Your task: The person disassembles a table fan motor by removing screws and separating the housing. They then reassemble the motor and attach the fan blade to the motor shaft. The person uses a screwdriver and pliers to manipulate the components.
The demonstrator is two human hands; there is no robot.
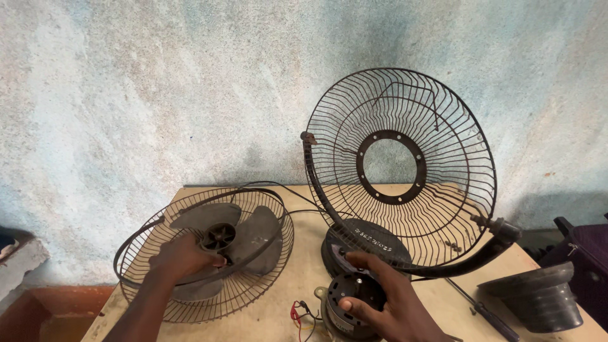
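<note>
Left of the motor (350,303), on the wooden table (297,272), a wire guard (206,253) lay dish-up with the grey fan blade (221,244) resting inside it. The left hand (183,256) reached into that guard, fingers curled on a blade vane just left of the hub (218,237); how tightly it gripped could not be told. The right hand (380,297) wrapped the dark round motor at the table's near edge, thumb under, fingers over the top, so the motor sat directly in that palm, shaft side seemingly tilted up. Red clips and thin wires (303,313) lay just left of the motor. Behind the motor a second guard (405,171) stood nearly upright on a black base (370,240). Right of the motor lay a screwdriver (484,310) and a black cone-shaped cover (538,294). A mottled blue-white wall (158,95) closed the room behind the table.
</note>
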